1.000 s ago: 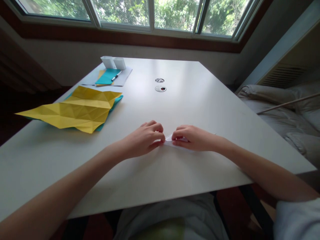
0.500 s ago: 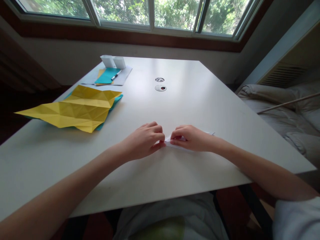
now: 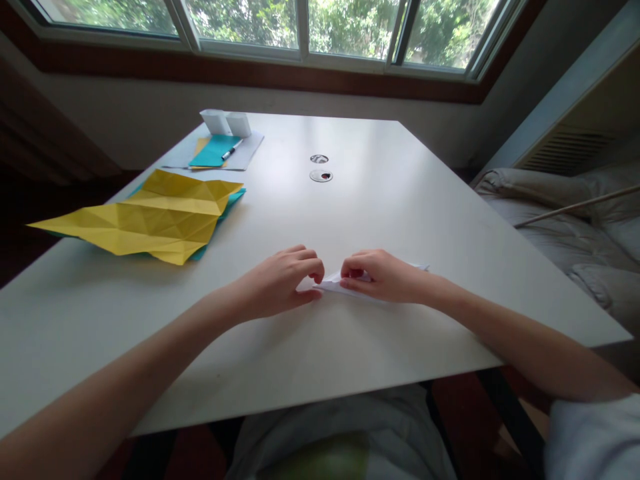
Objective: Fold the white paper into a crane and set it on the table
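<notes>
On the broad white bench (image 3: 400, 200), the left hand (image 3: 280, 281) holds thumb and fingers parted; the nearer right hand (image 3: 381, 275) pinches the slim, folded white paper (image 3: 331, 285), its long axis running sideways, tip towards the left hand.

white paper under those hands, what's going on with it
A person is working with a folded white paper on a white table. The right hand holds it against the tabletop, while the left hand has its thumb and forefinger parted around the paper's pointed left end; whether they touch it is hard to tell. Off to the left lies a creased yellow sheet.
</notes>
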### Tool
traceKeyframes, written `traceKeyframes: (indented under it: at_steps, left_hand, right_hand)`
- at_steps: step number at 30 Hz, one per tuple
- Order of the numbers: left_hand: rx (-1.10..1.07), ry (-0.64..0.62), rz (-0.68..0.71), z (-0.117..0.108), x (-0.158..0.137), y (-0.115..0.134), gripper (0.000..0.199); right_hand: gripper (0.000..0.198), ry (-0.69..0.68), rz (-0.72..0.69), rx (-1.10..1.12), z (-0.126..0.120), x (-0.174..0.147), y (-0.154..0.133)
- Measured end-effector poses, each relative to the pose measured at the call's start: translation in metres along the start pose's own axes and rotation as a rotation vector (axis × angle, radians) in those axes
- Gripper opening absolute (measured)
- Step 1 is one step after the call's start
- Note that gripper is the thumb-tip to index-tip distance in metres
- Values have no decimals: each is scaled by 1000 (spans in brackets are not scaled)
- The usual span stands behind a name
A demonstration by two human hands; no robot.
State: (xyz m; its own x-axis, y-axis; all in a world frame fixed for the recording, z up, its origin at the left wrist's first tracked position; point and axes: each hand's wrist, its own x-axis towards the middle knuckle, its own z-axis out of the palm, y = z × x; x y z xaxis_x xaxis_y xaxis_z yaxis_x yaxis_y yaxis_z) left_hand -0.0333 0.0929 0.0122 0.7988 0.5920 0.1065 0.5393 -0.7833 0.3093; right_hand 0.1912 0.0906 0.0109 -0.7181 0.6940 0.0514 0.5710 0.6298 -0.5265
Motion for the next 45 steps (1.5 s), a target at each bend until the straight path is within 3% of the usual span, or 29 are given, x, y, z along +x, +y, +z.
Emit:
traceKeyframes:
  at_steps: [7,13,22,29,34,39,45]
  left_hand:
    - [-40,6,24,1,-3,-6,10]
    - [82,45,65,-2,-4,2,12]
    - [276,-11,73,-5,-8,17,12]
    - [213,-51,10,2,-11,23,17]
    - [134,-69,76,2,-10,26,17]
    - [19,8,123,2,-7,27,22]
    - [161,23,115,15,-3,15,33]
  right_hand:
    - [14,12,2,9,2,0,2]
    - [16,-8,0,19,1,0,1]
    - [12,-90,-53,39,-3,-1,1]
    - [11,-143,-129,-79,-8,-2,1]
    - [15,-152,-164,-125,-16,-3,7]
    - [14,-163,-229,-171,-23,-6,14]
    - [22,-103,-265,-210,-23,-8,20]
